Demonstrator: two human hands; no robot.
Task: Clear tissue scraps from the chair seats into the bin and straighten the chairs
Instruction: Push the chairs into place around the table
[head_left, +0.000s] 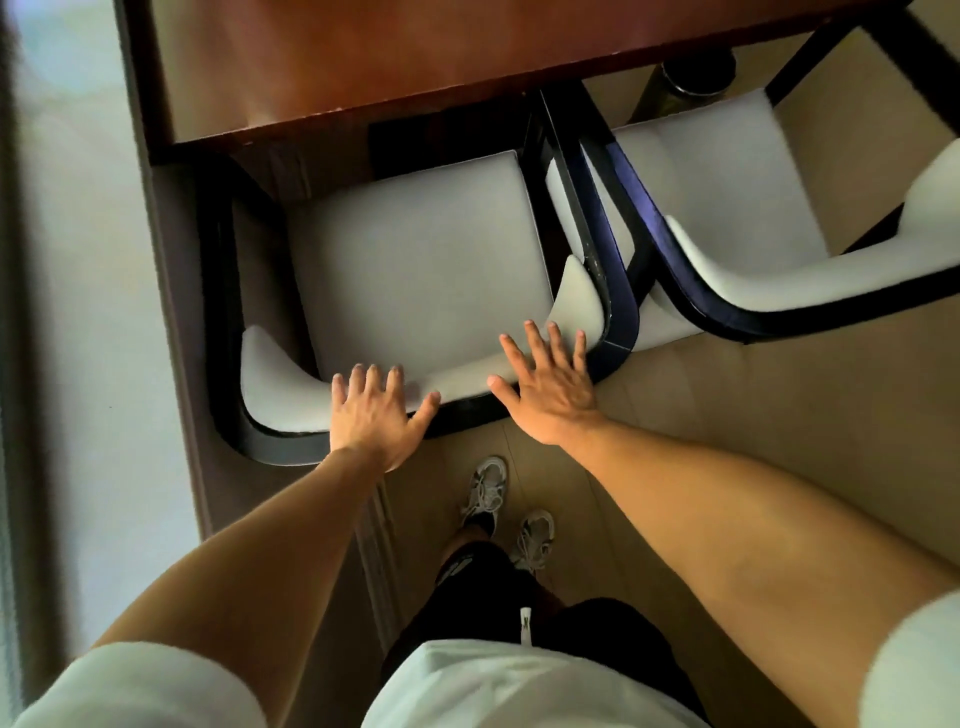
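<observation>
The near chair (421, 270) is sitting partly tucked under the wooden bench's (363, 67) near edge, its seat bare. Both hands are pressing flat on its curved backrest, fingers spread: left hand (371, 415), right hand (550, 384). A second chair (727, 197) is standing angled just beside it.

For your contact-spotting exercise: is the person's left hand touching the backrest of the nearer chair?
Touching. The head view shows the left hand lying flat, fingers spread, on the white padded backrest of the nearer chair, with no gap visible under the palm.
</observation>
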